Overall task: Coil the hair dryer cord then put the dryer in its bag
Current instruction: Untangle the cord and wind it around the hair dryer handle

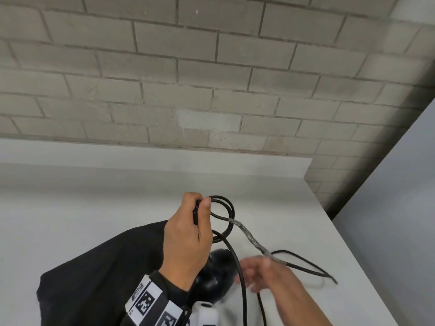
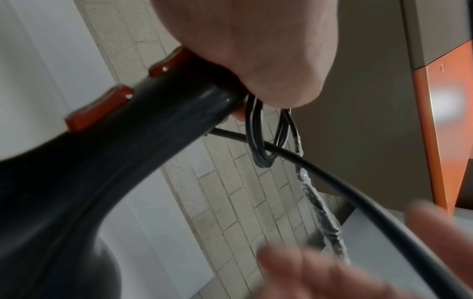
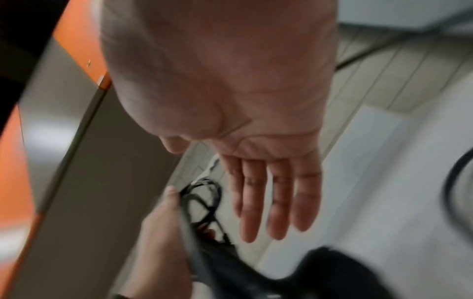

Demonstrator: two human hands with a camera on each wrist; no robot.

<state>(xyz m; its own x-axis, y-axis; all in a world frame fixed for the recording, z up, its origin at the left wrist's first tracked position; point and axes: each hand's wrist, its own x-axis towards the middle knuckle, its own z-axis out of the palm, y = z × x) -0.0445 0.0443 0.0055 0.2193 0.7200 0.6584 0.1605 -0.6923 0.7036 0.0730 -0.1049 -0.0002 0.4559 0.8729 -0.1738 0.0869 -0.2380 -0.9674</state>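
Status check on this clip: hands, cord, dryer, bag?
Left hand grips dryer handle plus a few cord loops. Right hand open, blurred, holding nothing. Cord's tail loose on table. Bag flat beneath, dryer not in.

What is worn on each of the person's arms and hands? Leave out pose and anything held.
Both hands are bare. The left hand has a black sleeve at the wrist, with a white band of square black-and-white markers and a white device. The right hand and forearm show no sleeve.
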